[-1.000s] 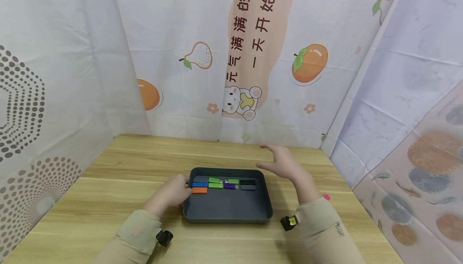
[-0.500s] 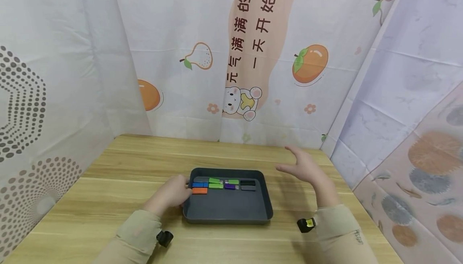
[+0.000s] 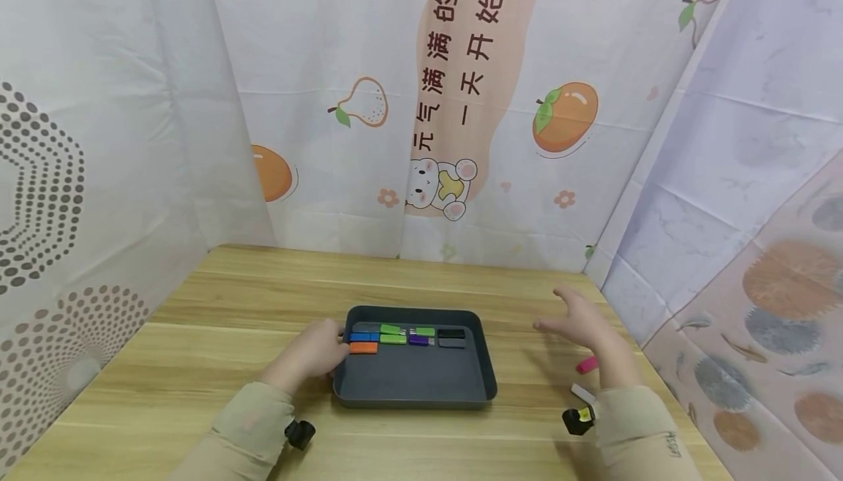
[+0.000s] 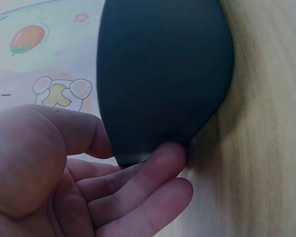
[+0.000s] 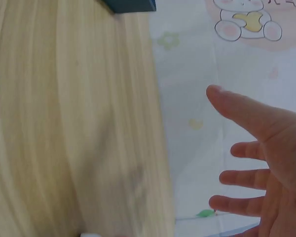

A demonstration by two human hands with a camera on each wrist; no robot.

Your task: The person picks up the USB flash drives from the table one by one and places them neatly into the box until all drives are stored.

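A dark grey rectangular tray (image 3: pixel 415 378) lies on the wooden table. My left hand (image 3: pixel 316 353) grips its left wall; in the left wrist view the thumb is at the rim and fingertips touch the outer side of the tray (image 4: pixel 163 74). Along the far part of the tray are USB sticks in two rows: orange (image 3: pixel 364 348), blue (image 3: pixel 364 337), several green (image 3: pixel 393 339), purple (image 3: pixel 421 340), black (image 3: pixel 451 334) and grey (image 3: pixel 451 343). To the right of the tray my right hand (image 3: pixel 576 320) hovers with thumb and fingers spread, holding nothing.
Beneath the right forearm lie a pink stick (image 3: pixel 587 364) and a whitish stick (image 3: pixel 582 394), both partly near or behind the sleeve. A printed curtain (image 3: pixel 329 195) stands along the table's back edge, with further curtains at both sides.
My right hand has moved rightward and slightly down, away from the tray, spread throughout. The pink and whitish sticks have come into sight. My left hand and the tray are unmoved.
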